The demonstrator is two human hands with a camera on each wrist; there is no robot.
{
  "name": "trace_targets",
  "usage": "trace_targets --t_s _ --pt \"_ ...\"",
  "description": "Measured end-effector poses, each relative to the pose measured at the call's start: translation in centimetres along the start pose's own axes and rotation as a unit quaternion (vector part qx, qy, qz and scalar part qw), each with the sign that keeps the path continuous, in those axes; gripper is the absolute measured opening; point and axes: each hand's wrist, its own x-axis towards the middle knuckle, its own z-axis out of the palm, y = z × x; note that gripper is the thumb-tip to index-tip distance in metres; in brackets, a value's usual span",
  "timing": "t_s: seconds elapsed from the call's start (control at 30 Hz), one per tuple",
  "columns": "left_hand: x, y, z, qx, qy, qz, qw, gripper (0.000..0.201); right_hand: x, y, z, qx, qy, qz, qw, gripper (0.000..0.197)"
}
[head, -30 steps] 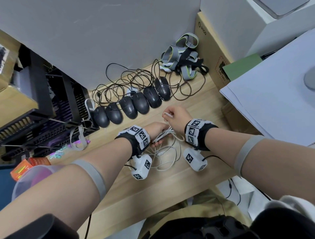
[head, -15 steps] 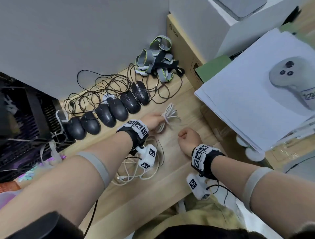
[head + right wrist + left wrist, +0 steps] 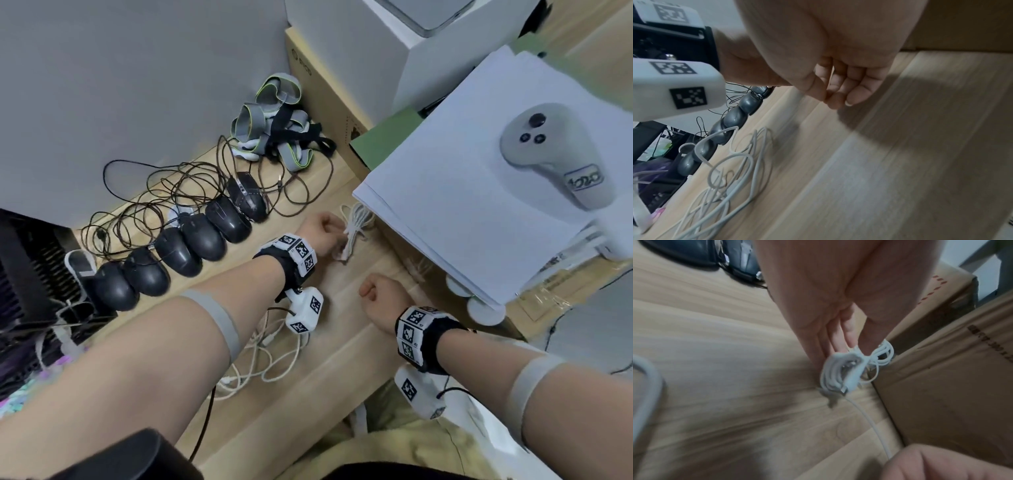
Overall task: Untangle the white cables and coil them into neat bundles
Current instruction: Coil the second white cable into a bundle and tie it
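Your left hand (image 3: 320, 230) keeps its grip pinched on the coiled white cable bundle (image 3: 356, 224), thumb and fingers (image 3: 838, 344) closing on its wrapped middle, low over the table (image 3: 342, 363) beside the cardboard box (image 3: 945, 386). Your right hand (image 3: 380, 296) is curled, holding nothing. Loose white cables (image 3: 263, 359) lie tangled on the table under your left forearm, near the row of black mice (image 3: 191, 243).
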Motion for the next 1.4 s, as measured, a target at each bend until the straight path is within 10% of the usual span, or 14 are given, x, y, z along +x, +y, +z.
trace_targets --t_s 0.23,0.63,0.8,0.97,1.1,1.23,1.4 --pt "-1.8 -1.9 -3.5 -0.006 0.021 -0.009 1.000 0.018 1.4 -1.7 -0.5 -0.150 0.105 0.032 0.983 0.059" --pt "-9.4 -10.0 -10.1 0.000 0.117 -0.088 0.989 0.008 0.5 -4.8 3.2 -0.312 -0.037 -0.078 0.946 0.016" --pt "-12.2 -13.6 -11.0 0.046 0.138 -0.104 0.984 0.007 0.8 -5.9 4.8 -0.329 0.012 -0.051 0.943 0.012" --pt "-14.9 -18.0 -12.1 0.137 0.105 -0.133 0.976 0.009 0.9 -6.3 4.7 -0.301 0.068 -0.023 0.951 0.036" --pt "-16.7 -19.4 -11.7 0.191 0.027 -0.139 0.971 0.019 -0.4 -7.2 6.5 -0.219 0.013 -0.186 0.958 0.015" --pt "-17.8 -19.7 -10.8 0.258 -0.087 -0.126 0.954 0.014 -2.3 -8.8 9.8 -0.248 -0.128 -0.350 0.894 0.015" --pt "-18.2 -20.2 -10.7 0.358 -0.122 -0.116 0.918 0.031 -1.7 -8.8 12.1 -0.387 -0.159 -0.322 0.849 0.028"
